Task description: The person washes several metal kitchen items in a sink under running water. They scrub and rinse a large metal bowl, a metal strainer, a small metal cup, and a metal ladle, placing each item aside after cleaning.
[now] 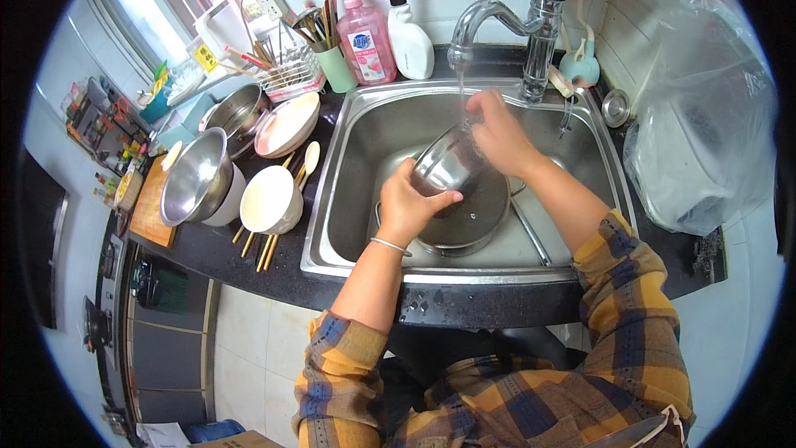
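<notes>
My left hand (410,205) grips the near side of a stainless steel bowl (444,165), thumb along its rim. The bowl is tilted over a larger steel pot (466,230) with dark water in it, standing in the sink (348,199). At the bowl's far side is my right hand (500,134), its fingers curled and blurred by splashing water. Whether it grips the rim or a small scrubber is hidden. Water runs from the chrome faucet (491,9) onto this spot. A metal rod-like handle (532,233) lies on the sink floor, right of the pot.
Left of the sink are a white bowl (272,199), wooden chopsticks (267,253), a steel basin (196,177) and a plate (289,124). Behind stand a pink pump bottle (367,37) and a white spray bottle (410,43). A plastic-wrapped appliance (696,137) stands at right.
</notes>
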Demonstrator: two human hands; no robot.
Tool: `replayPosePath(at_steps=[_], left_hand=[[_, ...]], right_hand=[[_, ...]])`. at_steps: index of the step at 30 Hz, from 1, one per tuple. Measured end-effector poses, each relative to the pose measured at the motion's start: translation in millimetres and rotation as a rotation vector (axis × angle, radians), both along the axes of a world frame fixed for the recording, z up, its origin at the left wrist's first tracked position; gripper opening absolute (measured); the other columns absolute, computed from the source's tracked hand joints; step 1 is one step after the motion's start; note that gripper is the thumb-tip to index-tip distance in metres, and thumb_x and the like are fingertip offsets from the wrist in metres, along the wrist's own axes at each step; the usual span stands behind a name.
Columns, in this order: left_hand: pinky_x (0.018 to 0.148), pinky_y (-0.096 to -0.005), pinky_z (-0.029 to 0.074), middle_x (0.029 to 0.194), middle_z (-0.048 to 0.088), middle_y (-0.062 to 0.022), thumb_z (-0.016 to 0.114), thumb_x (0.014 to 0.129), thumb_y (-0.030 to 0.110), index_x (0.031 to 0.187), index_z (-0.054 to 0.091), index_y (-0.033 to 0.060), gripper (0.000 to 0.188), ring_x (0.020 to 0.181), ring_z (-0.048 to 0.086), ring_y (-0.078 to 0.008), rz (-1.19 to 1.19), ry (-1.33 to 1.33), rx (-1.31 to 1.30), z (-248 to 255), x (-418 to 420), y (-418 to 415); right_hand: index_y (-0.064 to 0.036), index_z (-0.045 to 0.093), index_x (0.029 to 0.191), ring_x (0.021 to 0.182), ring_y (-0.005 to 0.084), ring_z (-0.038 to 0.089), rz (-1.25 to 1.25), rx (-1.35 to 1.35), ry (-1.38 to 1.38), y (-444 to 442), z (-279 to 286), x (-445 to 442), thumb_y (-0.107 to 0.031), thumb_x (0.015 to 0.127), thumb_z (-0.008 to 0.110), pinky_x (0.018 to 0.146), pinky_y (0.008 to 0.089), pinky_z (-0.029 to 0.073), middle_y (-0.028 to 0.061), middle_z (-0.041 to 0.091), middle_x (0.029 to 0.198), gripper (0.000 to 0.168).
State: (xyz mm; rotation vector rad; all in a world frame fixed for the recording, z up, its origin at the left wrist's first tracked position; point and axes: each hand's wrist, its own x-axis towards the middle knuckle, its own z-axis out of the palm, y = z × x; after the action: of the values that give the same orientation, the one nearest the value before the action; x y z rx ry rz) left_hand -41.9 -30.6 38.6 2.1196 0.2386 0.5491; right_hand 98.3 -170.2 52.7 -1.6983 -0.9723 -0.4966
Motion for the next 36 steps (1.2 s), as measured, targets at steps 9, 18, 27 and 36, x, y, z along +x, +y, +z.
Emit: replayPosePath(at_steps=[9, 18, 27, 36], left_hand=[[0.062, -0.0332, 0.048, 0.074, 0.063, -0.0128, 0.085, 0.049, 0.027, 0.081, 0.057, 0.0004, 0.050, 0.067, 0.061, -0.0201, 0.068, 0.014, -0.123, -12, 3, 6], [0.058, -0.0263, 0.046, 0.073, 0.061, -0.0043, 0.085, 0.054, 0.022, 0.084, 0.058, 0.0002, 0.046, 0.064, 0.056, -0.0115, 0.019, -0.075, -0.266, -14, 2, 8], [0.087, -0.0397, 0.044, 0.105, 0.058, -0.0105, 0.050, 0.091, 0.027, 0.107, 0.052, 0.0016, 0.030, 0.099, 0.055, -0.0237, -0.026, -0.218, -1.468, -32, 7, 31], [0.087, -0.0402, 0.044, 0.106, 0.056, -0.0123, 0.039, 0.095, 0.025, 0.108, 0.049, -0.0007, 0.030, 0.097, 0.055, -0.0246, 0.081, -0.134, -1.408, -36, 8, 29]], right_hand=[[-0.003, 0.056, 0.078, 0.080, 0.0268, 0.056, 0.140, -0.079, -0.105, 15, 13, -22, -0.006, 0.071, 0.060, 0.072, 0.0339, 0.045, 0.0109, 0.056, 0.082, 0.008], [-0.003, 0.057, 0.084, 0.081, 0.0285, 0.056, 0.075, -0.040, -0.098, 19, -4, -20, -0.010, 0.077, 0.058, 0.075, 0.0350, 0.045, 0.0131, 0.056, 0.084, 0.010], [-0.003, 0.051, 0.114, 0.118, 0.0344, 0.041, 0.053, -0.118, -0.167, 19, -26, -42, -0.009, 0.077, 0.056, 0.100, 0.0395, 0.033, 0.0166, 0.043, 0.124, 0.037], [-0.001, 0.051, 0.118, 0.121, 0.0356, 0.038, 0.160, -0.242, -0.251, 29, -32, -20, -0.010, 0.080, 0.053, 0.101, 0.0401, 0.032, 0.0178, 0.041, 0.130, 0.040]])
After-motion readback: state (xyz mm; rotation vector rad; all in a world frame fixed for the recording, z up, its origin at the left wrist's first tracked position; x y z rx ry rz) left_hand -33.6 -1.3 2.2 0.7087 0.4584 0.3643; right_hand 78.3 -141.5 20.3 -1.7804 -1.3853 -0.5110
